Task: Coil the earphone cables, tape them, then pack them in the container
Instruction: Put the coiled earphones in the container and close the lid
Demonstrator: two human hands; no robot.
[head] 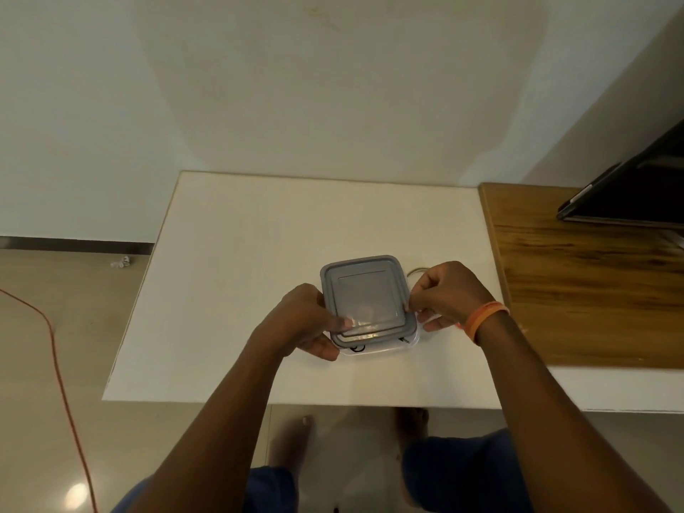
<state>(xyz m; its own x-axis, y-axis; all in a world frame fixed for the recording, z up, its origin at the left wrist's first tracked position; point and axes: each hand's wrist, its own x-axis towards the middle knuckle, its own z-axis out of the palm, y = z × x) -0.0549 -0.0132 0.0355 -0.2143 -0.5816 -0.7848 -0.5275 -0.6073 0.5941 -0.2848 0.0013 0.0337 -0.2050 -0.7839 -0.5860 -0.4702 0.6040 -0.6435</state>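
Now both hands, left (301, 320) and right (446, 292), grip the grey lid (364, 296) over the clear container (383, 350).

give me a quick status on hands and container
Left hand and right hand both grip grey lid. Lid on clear container. Nothing blocking.

Head-height, probably steeply downward, close.

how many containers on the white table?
1: a clear container under a grey lid, centre of the white table, left hand and right hand gripping its sides.
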